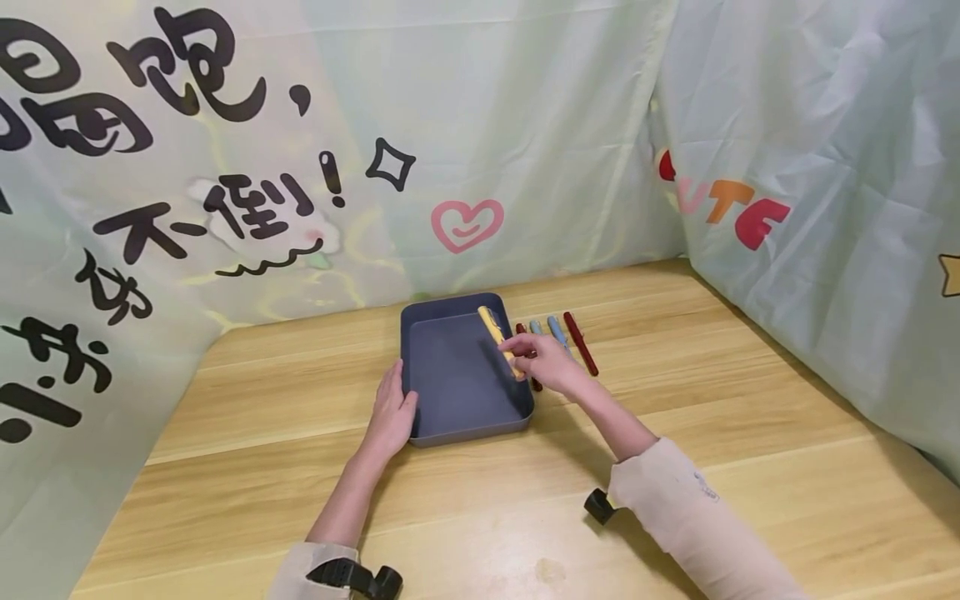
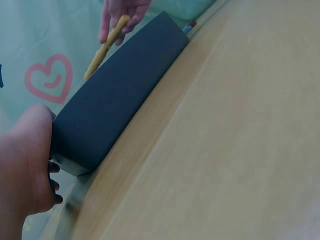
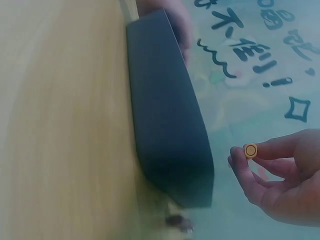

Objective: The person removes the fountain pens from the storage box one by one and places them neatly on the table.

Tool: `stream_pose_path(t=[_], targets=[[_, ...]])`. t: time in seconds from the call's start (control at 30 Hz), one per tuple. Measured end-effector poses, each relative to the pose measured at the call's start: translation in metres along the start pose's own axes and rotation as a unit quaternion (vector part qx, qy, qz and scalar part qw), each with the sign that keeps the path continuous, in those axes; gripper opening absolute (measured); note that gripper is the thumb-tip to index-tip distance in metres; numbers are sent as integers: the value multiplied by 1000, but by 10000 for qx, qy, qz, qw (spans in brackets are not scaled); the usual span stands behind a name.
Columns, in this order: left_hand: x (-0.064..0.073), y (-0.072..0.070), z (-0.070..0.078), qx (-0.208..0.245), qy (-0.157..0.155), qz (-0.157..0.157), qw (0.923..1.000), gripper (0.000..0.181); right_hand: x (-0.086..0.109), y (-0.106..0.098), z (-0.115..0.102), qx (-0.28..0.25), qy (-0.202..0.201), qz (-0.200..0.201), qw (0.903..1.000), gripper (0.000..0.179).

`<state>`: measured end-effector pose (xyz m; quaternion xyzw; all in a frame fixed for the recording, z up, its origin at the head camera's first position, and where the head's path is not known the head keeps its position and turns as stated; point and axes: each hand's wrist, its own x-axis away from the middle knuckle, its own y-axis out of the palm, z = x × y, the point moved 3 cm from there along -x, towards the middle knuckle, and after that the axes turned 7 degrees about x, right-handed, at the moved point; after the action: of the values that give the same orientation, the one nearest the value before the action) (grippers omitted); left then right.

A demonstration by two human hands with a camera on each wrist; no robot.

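A yellow pen is pinched between the thumb and fingers of my right hand, above the right side of a dark grey rectangular tray. It slants in the head view, and the right wrist view shows its round end. At the tray's left side is my left hand, its thumb over the rim and its fingers along the outer wall. The left wrist view has the tray's near wall beside that hand. Nothing lies on the visible part of the tray's floor.
Right of the tray lie a dark red pen, two light blue pens, one of them a blue pen, and another dark red pen partly behind my right hand. Printed cloth hangs behind and beside the wooden table.
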<state>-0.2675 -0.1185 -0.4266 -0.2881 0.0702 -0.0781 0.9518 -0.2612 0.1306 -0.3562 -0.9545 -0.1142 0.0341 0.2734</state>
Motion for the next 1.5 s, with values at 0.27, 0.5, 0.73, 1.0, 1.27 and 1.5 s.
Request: stream_pose_path(t=[0.27, 0.5, 0.73, 1.0, 1.27, 1.5], targets=[[-1, 0, 0, -13, -4, -18, 10000, 59, 7, -28, 16, -11, 56, 179, 9998, 29], [-2, 1, 0, -22, -13, -36, 10000, 59, 12, -48, 30, -4, 247, 259, 9994, 31], [-2, 2, 0, -24, -7, -33, 10000, 59, 19, -65, 40, 110, 273, 394, 9988, 31], [-2, 3, 1, -17, -69, -71, 9999, 59, 28, -81, 52, 181, 306, 549, 9979, 33], [-2, 4, 1, -29, -65, -78, 9999, 59, 35, -93, 62, 61, 356, 697, 9969, 33], [0, 1, 1, 20, -107, -72, 9999, 59, 34, -95, 72, 94, 524, 762, 9957, 33]])
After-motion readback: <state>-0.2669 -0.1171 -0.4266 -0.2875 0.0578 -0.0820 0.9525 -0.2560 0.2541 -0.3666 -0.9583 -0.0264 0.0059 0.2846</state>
